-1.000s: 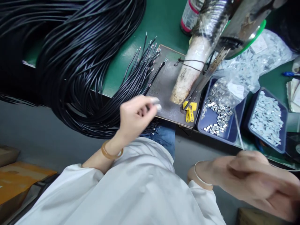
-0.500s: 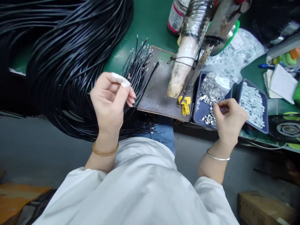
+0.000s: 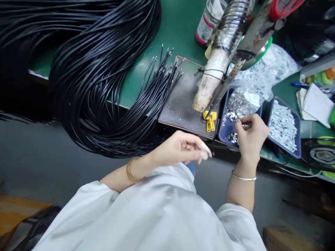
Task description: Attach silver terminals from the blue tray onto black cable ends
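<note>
My left hand [image 3: 183, 149] is closed in a pinch in front of the table edge, with white wrapping on its index finger and thumb. A small dark reddish tip shows at its fingertips, too blurred to name. Over the blue tray [image 3: 222, 134] of small shiny metal pieces [image 3: 231, 138], my right hand [image 3: 251, 134] is also pinched; whatever lies between thumb and finger is hidden. Left of the trays, a bundle of black cables [image 3: 104, 69] spreads its stripped ends [image 3: 170, 71] onto a dark board [image 3: 180, 104].
A tape-wrapped tube [image 3: 209, 80] and a metal bar [image 3: 227, 85] reach down over the board beside a yellow clip [image 3: 210, 122]. Another tray [image 3: 298, 148] holds pale small pieces. Behind are a jar [image 3: 205, 29], plastic bags [image 3: 280, 66] and red-handled scissors [image 3: 277, 12].
My left hand has moved right and toward my body, from the cable ends to near the metal-piece tray. My right hand stays pinched over that tray. The view has shifted slightly.
</note>
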A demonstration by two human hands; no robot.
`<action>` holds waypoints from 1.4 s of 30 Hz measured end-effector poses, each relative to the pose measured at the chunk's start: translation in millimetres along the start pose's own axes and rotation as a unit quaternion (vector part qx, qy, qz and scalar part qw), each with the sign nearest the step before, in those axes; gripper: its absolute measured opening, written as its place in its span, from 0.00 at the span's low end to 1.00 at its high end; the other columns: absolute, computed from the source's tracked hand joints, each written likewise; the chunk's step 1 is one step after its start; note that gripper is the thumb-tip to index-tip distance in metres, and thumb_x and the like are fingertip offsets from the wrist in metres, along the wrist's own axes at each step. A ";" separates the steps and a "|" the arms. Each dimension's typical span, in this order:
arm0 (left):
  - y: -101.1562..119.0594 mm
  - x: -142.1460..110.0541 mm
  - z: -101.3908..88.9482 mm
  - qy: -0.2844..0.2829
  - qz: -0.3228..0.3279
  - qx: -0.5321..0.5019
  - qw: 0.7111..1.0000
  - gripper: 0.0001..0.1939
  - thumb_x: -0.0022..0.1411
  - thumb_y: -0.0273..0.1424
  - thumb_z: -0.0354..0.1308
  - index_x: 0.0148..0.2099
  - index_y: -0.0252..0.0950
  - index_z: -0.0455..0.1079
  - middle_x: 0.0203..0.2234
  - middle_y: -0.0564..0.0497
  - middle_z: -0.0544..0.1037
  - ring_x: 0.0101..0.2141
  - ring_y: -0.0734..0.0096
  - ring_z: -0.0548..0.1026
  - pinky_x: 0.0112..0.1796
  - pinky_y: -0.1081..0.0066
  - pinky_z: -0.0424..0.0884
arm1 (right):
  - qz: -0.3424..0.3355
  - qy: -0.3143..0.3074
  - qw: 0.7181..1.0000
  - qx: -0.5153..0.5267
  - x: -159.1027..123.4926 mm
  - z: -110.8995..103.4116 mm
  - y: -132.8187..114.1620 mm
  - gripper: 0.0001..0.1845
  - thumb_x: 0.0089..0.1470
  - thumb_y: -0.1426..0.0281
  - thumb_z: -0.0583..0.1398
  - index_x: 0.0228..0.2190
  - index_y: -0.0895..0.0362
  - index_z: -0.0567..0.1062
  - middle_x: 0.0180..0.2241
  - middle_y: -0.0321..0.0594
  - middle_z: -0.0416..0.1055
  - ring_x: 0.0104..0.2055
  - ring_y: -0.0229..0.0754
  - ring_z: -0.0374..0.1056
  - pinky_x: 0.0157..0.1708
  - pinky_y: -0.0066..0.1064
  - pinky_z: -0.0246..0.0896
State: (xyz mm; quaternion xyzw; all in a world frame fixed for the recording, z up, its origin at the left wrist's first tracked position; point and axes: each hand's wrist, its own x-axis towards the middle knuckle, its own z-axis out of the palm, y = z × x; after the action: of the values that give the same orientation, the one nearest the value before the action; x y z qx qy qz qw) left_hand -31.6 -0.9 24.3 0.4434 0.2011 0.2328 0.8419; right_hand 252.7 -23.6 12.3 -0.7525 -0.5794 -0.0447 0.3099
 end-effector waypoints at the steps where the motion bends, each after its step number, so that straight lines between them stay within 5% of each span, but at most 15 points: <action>1: -8.8 6.6 0.9 0.066 0.010 -0.021 0.998 0.09 0.56 0.31 0.69 0.39 0.32 0.81 0.20 0.53 0.77 0.16 0.84 0.64 0.17 0.79 0.59 | 0.004 0.030 0.999 0.031 -4.7 -3.0 -3.3 0.06 0.48 0.74 0.62 0.24 0.54 0.70 0.28 0.33 0.71 0.28 0.38 0.68 0.29 0.30 0.61; 3: -23.7 18.8 -1.4 0.169 0.045 -0.066 0.982 0.12 0.54 0.32 0.69 0.40 0.31 0.80 0.19 0.55 0.74 0.14 0.87 0.60 0.15 0.79 0.53 | 0.023 0.075 0.992 0.099 -15.2 -9.5 -14.9 0.06 0.50 0.73 0.63 0.26 0.55 0.70 0.32 0.35 0.74 0.30 0.39 0.72 0.26 0.29 0.63; 5: -32.2 27.0 -5.2 0.214 0.053 -0.090 0.971 0.11 0.52 0.32 0.69 0.37 0.30 0.78 0.17 0.56 0.72 0.13 0.87 0.58 0.14 0.79 0.49 | 0.042 0.083 0.979 0.181 -26.7 -14.7 -31.8 0.09 0.51 0.73 0.66 0.26 0.55 0.70 0.30 0.34 0.74 0.27 0.38 0.73 0.26 0.29 0.65; 11: -24.2 29.4 -4.0 0.217 0.054 -0.037 0.974 0.09 0.53 0.29 0.66 0.26 0.32 0.70 0.15 0.56 0.71 0.13 0.86 0.59 0.14 0.80 0.50 | 0.045 -0.010 0.922 0.385 -56.4 -4.6 -78.9 0.09 0.53 0.74 0.67 0.28 0.55 0.71 0.35 0.36 0.78 0.35 0.41 0.79 0.34 0.32 0.77; 17: -14.5 31.2 3.8 0.194 0.108 0.071 0.972 0.05 0.54 0.26 0.66 0.31 0.31 0.73 0.21 0.55 0.74 0.21 0.83 0.67 0.24 0.80 0.64 | 0.002 0.033 0.941 0.337 -61.0 19.9 -94.3 0.04 0.55 0.74 0.66 0.30 0.54 0.76 0.33 0.36 0.77 0.36 0.38 0.76 0.34 0.32 0.76; 24: -17.9 32.0 2.5 0.208 0.154 0.154 0.954 0.05 0.56 0.29 0.67 0.32 0.32 0.75 0.26 0.51 0.77 0.27 0.77 0.71 0.31 0.76 0.69 | 0.017 -0.028 0.922 0.386 -58.0 24.2 -93.1 0.03 0.57 0.73 0.65 0.33 0.53 0.79 0.36 0.37 0.77 0.39 0.38 0.75 0.35 0.30 0.74; 33: -17.4 30.0 -5.0 0.160 0.263 0.413 0.857 0.07 0.65 0.28 0.59 0.35 0.34 0.78 0.28 0.48 0.80 0.28 0.73 0.72 0.33 0.72 0.67 | -0.005 -0.058 0.941 0.334 -56.7 14.1 -86.0 0.04 0.56 0.74 0.65 0.33 0.52 0.80 0.38 0.38 0.77 0.40 0.40 0.75 0.39 0.34 0.75; 35: -18.1 28.3 -3.0 0.157 0.231 0.373 0.885 0.08 0.66 0.30 0.58 0.34 0.34 0.75 0.27 0.49 0.79 0.26 0.75 0.72 0.32 0.73 0.68 | -0.008 -0.034 0.937 0.347 -60.1 15.2 -89.3 0.06 0.55 0.75 0.66 0.33 0.52 0.80 0.38 0.37 0.77 0.40 0.40 0.76 0.41 0.36 0.76; 39: -15.8 24.2 -1.7 0.114 0.072 0.133 0.982 0.13 0.66 0.36 0.59 0.31 0.34 0.68 0.19 0.55 0.73 0.16 0.82 0.64 0.19 0.77 0.59 | -0.030 0.006 0.935 0.353 -66.2 23.6 -96.0 0.07 0.54 0.75 0.66 0.34 0.51 0.80 0.39 0.36 0.77 0.41 0.41 0.76 0.44 0.40 0.77; 42: -13.0 24.9 -4.8 0.109 0.018 0.017 0.994 0.14 0.59 0.38 0.66 0.31 0.34 0.69 0.17 0.56 0.71 0.14 0.84 0.58 0.17 0.78 0.52 | -0.023 0.014 0.941 0.338 -65.7 27.8 -98.2 0.06 0.56 0.74 0.65 0.36 0.50 0.79 0.39 0.36 0.77 0.41 0.42 0.77 0.43 0.42 0.78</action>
State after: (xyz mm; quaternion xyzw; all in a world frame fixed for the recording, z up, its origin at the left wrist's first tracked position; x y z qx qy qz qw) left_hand -11.2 10.0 7.6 0.4330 0.2875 0.2918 0.8029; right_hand 134.9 -51.3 2.6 -0.5893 -0.5736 0.1361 0.5524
